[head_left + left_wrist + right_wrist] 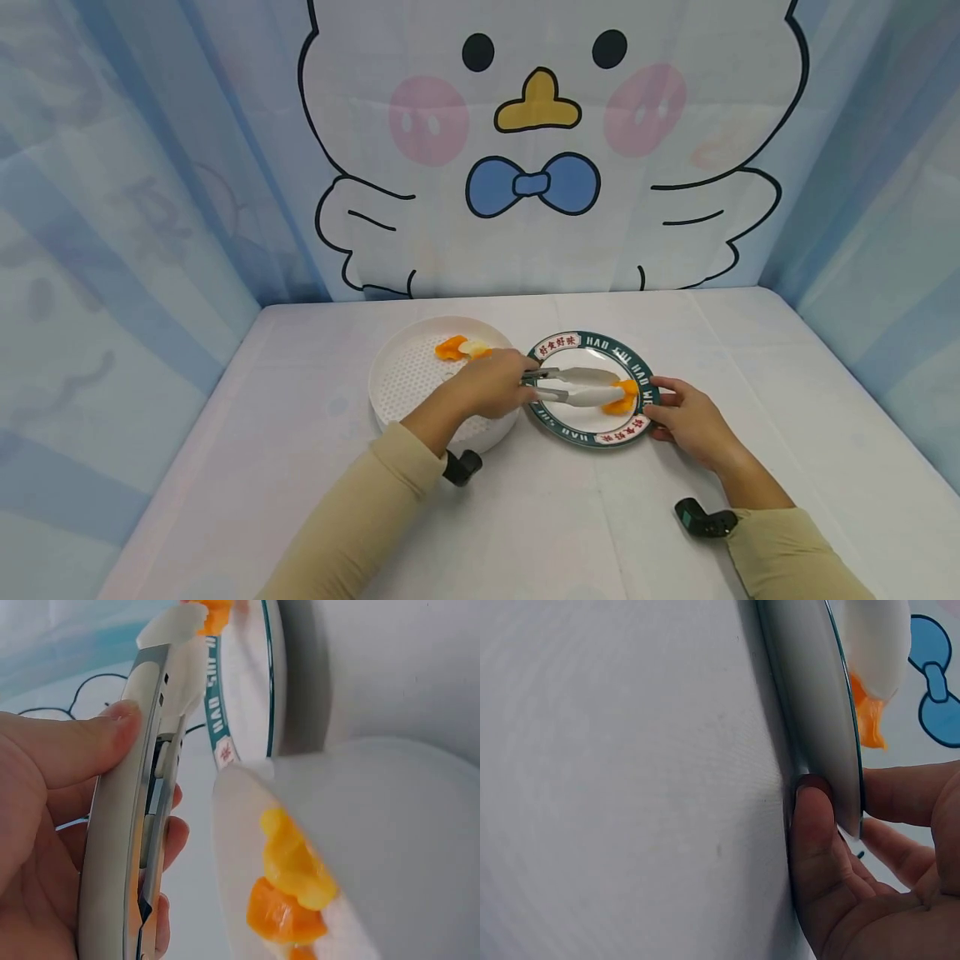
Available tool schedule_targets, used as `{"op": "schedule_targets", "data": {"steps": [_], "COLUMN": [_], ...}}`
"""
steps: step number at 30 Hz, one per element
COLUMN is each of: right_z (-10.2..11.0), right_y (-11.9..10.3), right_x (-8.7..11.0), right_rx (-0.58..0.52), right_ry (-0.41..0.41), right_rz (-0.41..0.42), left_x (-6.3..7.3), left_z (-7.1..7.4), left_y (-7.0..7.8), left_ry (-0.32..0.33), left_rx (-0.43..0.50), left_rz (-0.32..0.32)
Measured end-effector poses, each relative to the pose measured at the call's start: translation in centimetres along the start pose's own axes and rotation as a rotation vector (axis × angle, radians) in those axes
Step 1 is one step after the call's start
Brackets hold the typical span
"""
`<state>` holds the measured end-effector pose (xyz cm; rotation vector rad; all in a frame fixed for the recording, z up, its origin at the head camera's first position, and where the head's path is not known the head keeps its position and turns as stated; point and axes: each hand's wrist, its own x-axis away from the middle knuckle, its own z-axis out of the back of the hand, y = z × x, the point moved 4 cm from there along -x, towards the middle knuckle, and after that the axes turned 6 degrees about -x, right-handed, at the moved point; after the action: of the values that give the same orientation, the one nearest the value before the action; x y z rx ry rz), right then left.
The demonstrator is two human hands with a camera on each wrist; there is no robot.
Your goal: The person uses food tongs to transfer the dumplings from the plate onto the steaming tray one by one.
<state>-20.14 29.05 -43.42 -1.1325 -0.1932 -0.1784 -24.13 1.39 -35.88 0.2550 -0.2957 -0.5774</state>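
Observation:
My left hand [491,385] grips a pair of pale-tipped metal tongs [588,375], reaching in from the left. The tongs' tips are at an orange, soft-looking piece of food [619,407] over the right side of a plate with a green lettered rim [573,434]. On the plate's right edge, my right hand [693,423] pinches the rim, thumb and fingers on opposite faces in the right wrist view. Beneath my left forearm stands a white round dish [393,387] with a dotted base. It holds an orange piece [450,348] and a yellow piece [296,862].
Both dishes stand side by side on a table with a white cloth [300,433]. Behind it hangs a curtain [532,250] with a cartoon print, and more curtains close off both sides. A black wrist device [705,518] sits at my right cuff.

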Motion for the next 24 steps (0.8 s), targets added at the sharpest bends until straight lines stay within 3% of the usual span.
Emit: {"op": "schedule_targets", "data": {"steps": [10, 14, 24], "right_z": [0.0, 0.1, 0.0], "right_y": [0.0, 0.1, 0.1], "right_x": [-0.1, -0.1, 0.0], "right_rx": [0.0, 0.009, 0.013], "right_ry": [0.0, 0.003, 0.007], "right_rz": [0.01, 0.022, 0.025], "left_x": [3.3, 5.3, 9.2], "left_z": [2.6, 3.5, 5.2], "left_y": [-2.8, -4.7, -9.3], "left_ry": [0.102, 0.134, 0.148], "left_rx": [0.027, 0.017, 0.042], "left_rz": [-0.018, 0.036, 0.182]}}
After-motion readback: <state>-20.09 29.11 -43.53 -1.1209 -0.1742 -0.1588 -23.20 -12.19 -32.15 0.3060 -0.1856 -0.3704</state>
